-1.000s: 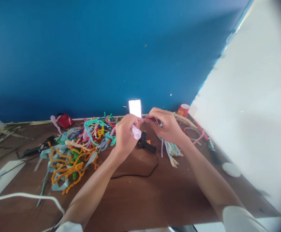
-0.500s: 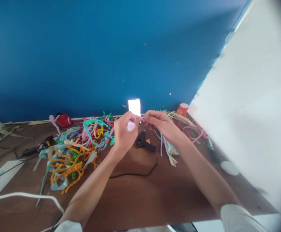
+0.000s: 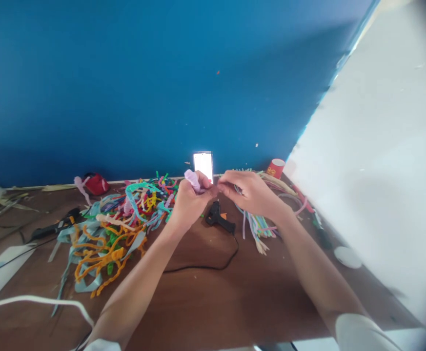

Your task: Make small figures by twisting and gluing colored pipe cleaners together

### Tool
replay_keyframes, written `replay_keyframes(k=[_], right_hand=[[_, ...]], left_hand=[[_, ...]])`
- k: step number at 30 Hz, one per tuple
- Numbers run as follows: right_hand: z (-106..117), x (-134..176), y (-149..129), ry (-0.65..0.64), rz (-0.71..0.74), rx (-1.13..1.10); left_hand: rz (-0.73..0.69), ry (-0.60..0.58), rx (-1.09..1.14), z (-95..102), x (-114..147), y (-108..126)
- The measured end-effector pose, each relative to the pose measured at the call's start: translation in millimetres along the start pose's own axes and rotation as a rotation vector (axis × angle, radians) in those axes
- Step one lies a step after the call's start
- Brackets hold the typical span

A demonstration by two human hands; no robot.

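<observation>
My left hand (image 3: 189, 207) is closed around a lilac, fuzzy, coiled pipe cleaner piece (image 3: 192, 180) that pokes up above the thumb and forefinger. Its thumb and fingertips press together at the right. My right hand (image 3: 247, 192) is in a pinch right beside those fingertips; what it pinches is too small to make out. Both hands are raised over the back of the table. Behind them a phone (image 3: 203, 163) with a bright screen leans upright, its lower part partly covered by my left hand. Below, between my forearms, lies a black glue gun (image 3: 220, 219).
Left of my hands spreads a tangled heap of coloured pipe cleaners (image 3: 117, 229). Pastel pipe cleaners (image 3: 258, 226) lie under my right hand. A red cup (image 3: 275, 168) stands near the wall corner. Another black glue gun (image 3: 53, 228) and a white cable (image 3: 37, 299) are at left.
The lilac piece has tilted from pointing at me to pointing up and left as my left hand turned. Both hands remain close together, slightly lower.
</observation>
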State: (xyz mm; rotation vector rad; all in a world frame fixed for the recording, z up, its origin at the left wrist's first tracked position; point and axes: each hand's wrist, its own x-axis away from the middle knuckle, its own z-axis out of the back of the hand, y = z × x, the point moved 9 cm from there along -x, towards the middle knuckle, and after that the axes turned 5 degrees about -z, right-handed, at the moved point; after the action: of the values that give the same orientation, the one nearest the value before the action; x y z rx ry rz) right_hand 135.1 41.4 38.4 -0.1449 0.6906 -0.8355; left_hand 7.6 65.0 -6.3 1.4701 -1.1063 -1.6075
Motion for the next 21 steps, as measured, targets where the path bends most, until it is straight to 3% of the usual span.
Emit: replay_keyframes(k=[5,9,11,13,16,19,21], right_hand=[[-2.5,2.3,-0.6,-0.033,0.023,0.088],[-6.4,-2.4,9.4,0.027,-0.12,0.029],[-15.5,-5.0,18.0,0.009,-0.216,-0.227],[-32.7,-4.4,29.5,-0.079,-0.37,-0.635],[-58.1,4.2,33.0,-0.267,-0.588,-1.154],[-63.9,10.8,24.2,-0.371,-0.643,-1.373],[-62.0,10.9,22.1,-0.332,-0.634,-1.41]], left_hand=[[0.007,-0.015,-0.011,-1.1,0.2,0.2],[-0.159,0.026,-0.332,0.5,4.3,15.2],[-0.362,0.063,-0.624,-2.9,11.8,33.7],[-0.626,0.036,-0.887,-17.2,24.6,52.3],[-0.935,-0.049,-1.052,-36.2,44.6,66.6],[-1.005,-0.056,-1.0,-36.0,51.2,71.5],[-0.913,0.001,-0.888,-26.6,45.3,71.3]])
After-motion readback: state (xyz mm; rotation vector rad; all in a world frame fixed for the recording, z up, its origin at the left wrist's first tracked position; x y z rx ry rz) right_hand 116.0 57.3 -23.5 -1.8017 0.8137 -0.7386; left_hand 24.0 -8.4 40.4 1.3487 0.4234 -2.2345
